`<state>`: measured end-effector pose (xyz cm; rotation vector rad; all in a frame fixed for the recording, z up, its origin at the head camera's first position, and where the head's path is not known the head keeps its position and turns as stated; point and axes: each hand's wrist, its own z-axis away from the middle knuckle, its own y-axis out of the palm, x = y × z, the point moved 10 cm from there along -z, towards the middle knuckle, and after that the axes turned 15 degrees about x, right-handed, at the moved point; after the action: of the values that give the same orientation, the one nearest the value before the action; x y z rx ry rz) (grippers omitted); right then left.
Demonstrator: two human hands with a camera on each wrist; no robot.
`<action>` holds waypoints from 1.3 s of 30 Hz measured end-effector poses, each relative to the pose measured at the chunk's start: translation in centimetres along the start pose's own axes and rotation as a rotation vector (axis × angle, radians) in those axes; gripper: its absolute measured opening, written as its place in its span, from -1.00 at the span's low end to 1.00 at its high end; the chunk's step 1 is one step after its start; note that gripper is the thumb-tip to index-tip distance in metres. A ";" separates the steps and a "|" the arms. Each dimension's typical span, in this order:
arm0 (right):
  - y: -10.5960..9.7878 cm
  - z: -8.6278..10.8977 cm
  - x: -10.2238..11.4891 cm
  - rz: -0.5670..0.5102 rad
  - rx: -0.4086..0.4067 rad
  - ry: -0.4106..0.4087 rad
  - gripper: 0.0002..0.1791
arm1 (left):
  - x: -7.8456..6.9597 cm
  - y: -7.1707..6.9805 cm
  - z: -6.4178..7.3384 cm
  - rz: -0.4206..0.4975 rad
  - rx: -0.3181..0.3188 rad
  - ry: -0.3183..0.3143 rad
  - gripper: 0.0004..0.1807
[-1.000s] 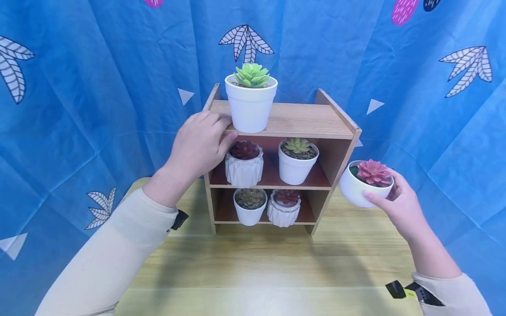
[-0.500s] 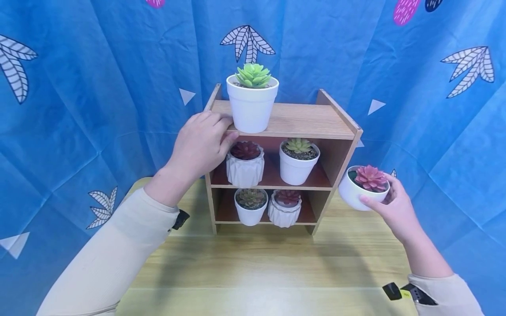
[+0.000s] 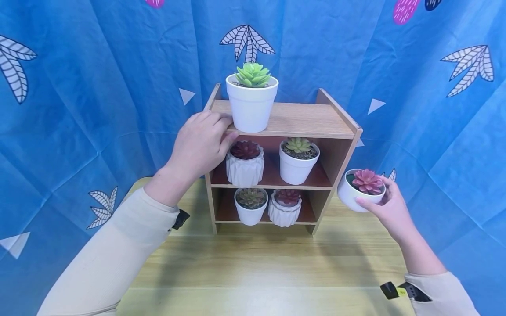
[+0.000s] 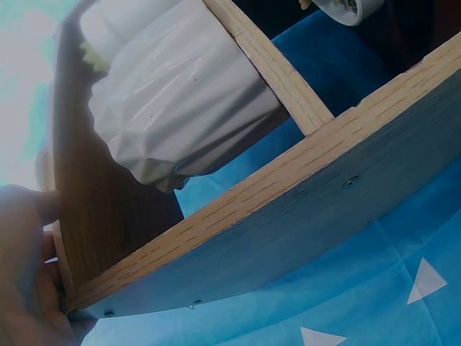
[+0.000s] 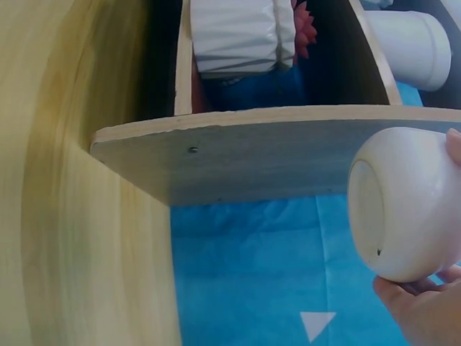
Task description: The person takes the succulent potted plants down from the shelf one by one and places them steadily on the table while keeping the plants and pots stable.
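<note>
My right hand (image 3: 391, 210) holds a round white pot with a pink succulent (image 3: 360, 189) off the right side of a small wooden shelf (image 3: 304, 120), thumb at the front and fingers round the far side. The right wrist view shows the pot's bare base (image 5: 371, 209) beside the side panel. At the left end of the top board, my left hand (image 3: 201, 142) grips the front edge, thumb below and fingers over it. A tall white pot with a green succulent (image 3: 253, 105) stands on that board, right beside the left fingertips.
The middle shelf bears a faceted white pot (image 3: 245, 169) and a smooth white pot (image 3: 297, 164). Below them sit another smooth pot (image 3: 251, 213) and a faceted pot (image 3: 284, 213). Wooden tabletop (image 3: 253, 263) spreads in front; a blue curtain (image 3: 118, 79) hangs behind and at both sides.
My right hand has carried the pink succulent's pot a little left and down, closer to the shelf's side. The left hand stays in place on the board.
</note>
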<state>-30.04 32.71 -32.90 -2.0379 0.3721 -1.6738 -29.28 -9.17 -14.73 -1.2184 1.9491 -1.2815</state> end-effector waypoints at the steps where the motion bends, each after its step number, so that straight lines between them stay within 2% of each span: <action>1: 0.0 0.0 -0.1 -0.004 -0.001 0.000 -0.06 | 0.0 0.0 0.0 0.001 0.000 0.000 -0.58; 21: 2.2 -1.3 -4.0 -0.013 0.056 0.074 0.01 | 0.1 -0.2 -0.2 0.008 -0.007 -0.004 -0.59; 26: 2.8 -1.7 -4.6 -0.037 0.077 0.067 0.01 | 0.1 -0.1 -0.1 0.013 -0.003 -0.009 -0.58; 39: 3.8 -2.0 -6.3 -0.097 0.062 0.078 -0.04 | 0.0 -0.1 0.1 0.010 0.002 -0.014 -0.58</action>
<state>-32.99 32.20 -39.90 -1.9790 0.2477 -1.8035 -29.22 -9.25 -14.68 -1.2115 1.9412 -1.2669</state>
